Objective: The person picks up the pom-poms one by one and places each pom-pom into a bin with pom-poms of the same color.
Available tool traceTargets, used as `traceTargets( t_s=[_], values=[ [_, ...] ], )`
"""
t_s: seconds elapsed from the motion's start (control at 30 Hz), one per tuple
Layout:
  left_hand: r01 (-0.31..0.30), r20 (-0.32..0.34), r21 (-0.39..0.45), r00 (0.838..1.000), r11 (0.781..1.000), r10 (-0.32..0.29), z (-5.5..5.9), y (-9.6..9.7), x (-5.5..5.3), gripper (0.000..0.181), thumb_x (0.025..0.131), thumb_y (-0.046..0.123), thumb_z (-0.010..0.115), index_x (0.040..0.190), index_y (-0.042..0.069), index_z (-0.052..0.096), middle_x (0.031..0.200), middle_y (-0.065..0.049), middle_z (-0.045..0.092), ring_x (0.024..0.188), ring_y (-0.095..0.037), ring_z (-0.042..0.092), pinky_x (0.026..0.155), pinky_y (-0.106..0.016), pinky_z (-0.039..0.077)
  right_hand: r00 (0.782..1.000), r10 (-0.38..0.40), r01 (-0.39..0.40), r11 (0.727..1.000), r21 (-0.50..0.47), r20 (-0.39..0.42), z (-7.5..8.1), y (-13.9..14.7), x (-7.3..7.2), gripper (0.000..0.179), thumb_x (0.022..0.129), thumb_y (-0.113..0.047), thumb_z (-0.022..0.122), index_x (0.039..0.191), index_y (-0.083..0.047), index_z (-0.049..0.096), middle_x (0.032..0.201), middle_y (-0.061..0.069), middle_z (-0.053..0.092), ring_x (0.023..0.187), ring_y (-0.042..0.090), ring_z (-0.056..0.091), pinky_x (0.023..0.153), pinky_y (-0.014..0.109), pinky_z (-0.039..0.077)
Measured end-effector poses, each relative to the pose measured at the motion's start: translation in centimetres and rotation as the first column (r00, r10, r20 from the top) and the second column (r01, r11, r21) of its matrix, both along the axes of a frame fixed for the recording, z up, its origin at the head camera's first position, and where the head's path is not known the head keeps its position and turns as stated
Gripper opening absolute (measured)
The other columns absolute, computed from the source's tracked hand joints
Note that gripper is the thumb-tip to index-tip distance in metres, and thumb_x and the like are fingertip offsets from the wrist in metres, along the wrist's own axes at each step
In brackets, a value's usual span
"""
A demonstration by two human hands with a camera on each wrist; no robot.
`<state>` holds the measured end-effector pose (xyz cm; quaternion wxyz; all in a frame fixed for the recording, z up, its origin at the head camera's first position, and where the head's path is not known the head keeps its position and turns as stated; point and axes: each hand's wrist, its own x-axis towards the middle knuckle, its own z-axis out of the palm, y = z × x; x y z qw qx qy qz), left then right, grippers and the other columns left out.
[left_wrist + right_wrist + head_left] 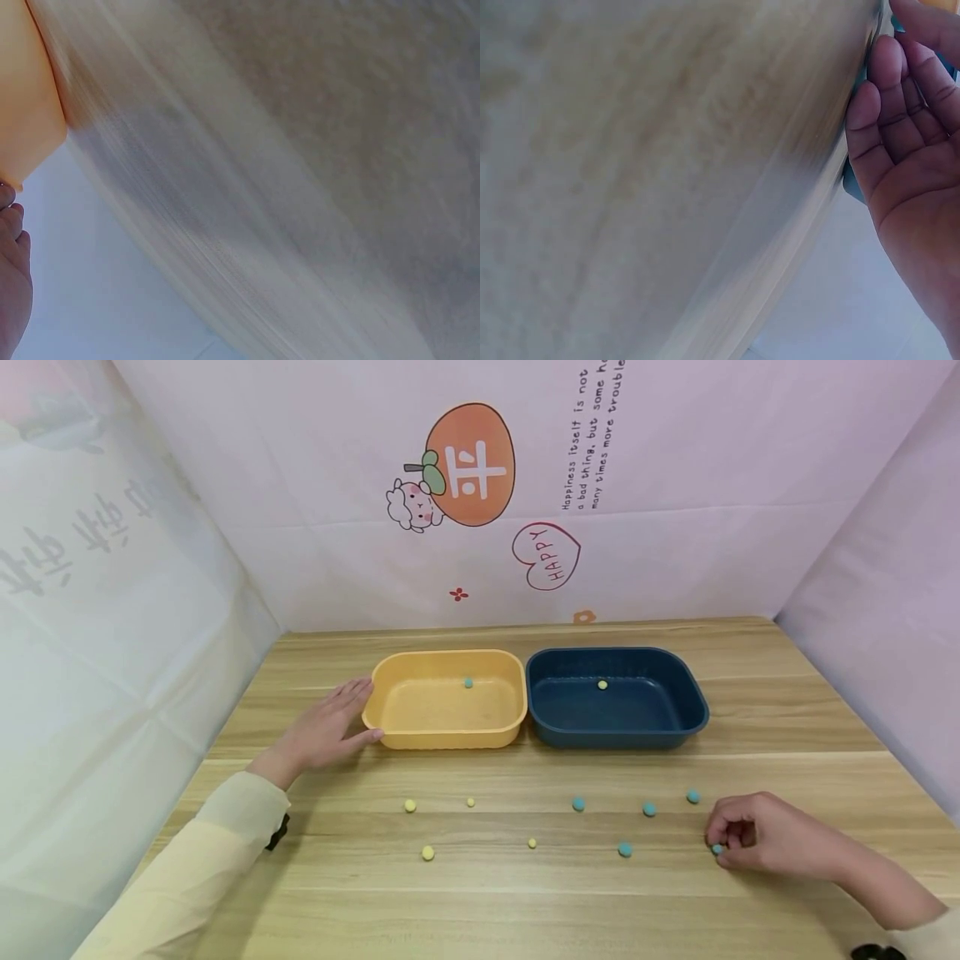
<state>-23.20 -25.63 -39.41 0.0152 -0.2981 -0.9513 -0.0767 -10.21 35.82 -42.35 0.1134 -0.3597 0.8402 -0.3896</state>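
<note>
My right hand is at the right of the table, thumb and fingertips pinching a small blue round piece low over the wood. In the right wrist view, a sliver of a blue round piece shows by the thumb. My left hand rests against the left end of the yellow bin, with fingers extended along its side and the thumb at the front corner. Inside that bin lies one blue round piece. The dark blue bin beside it contains a yellow round piece.
Several yellow round pieces are scattered in front of the yellow bin. Several more blue ones lie before the dark blue bin, one close to my right hand. A printed white cloth hangs behind the wooden table and at its sides.
</note>
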Motion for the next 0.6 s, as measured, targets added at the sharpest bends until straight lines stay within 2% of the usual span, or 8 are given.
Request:
traceTargets(
  t_s=[0.37,0.6],
  values=[
    [0.004,-0.015,0.013,1.000,1.000,-0.004,0.0,0.0,0.0,0.086,0.098,0.055,0.047,0.152,-0.006,0.020,0.157,-0.023,0.020,0.144,-0.037,0.017,0.117,-0.047,0.014,0.993,-0.114,0.114,0.993,-0.001,0.034,0.9,0.0,0.3,0.021,0.081,-0.003,0.078,0.088,-0.019,0.066,0.078,-0.010,0.062,0.065,0.008,0.057,0.052,0.024,0.049],
    [-0.001,-0.001,0.000,1.000,1.000,0.001,0.1,0.0,0.1,0.086,0.098,0.055,0.047,0.152,-0.006,0.018,0.157,-0.022,0.018,0.144,-0.037,0.016,0.118,-0.046,0.013,0.987,-0.158,0.158,0.987,-0.021,-0.041,1.8,-0.5,0.1,0.023,0.079,-0.003,0.080,0.087,-0.018,0.065,0.075,-0.010,0.060,0.065,0.009,0.055,0.053,0.026,0.045]
  ],
)
